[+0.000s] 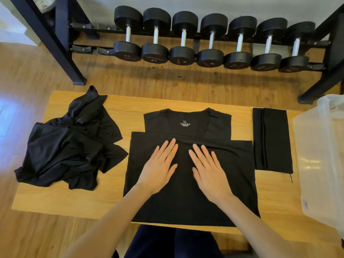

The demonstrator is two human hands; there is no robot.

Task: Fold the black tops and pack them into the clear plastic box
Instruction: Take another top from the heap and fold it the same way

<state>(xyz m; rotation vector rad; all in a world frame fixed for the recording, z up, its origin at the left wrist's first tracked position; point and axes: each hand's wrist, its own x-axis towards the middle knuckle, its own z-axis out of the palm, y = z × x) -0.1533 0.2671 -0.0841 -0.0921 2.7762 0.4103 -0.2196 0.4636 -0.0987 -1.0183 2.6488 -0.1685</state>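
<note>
now left hand (160, 168) and right hand (208, 169) press flat on black top (186, 202).

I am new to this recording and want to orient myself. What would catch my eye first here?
Both hands, left hand and right hand, press flat on a black top half folded at the middle of the wooden table. A crumpled pile of black tops lies to its left, a folded top to its right. A row of dumbbells lines the rack behind.

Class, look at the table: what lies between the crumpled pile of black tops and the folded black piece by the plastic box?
The half-folded black top, with both flat hands on it, in the head view.
</note>
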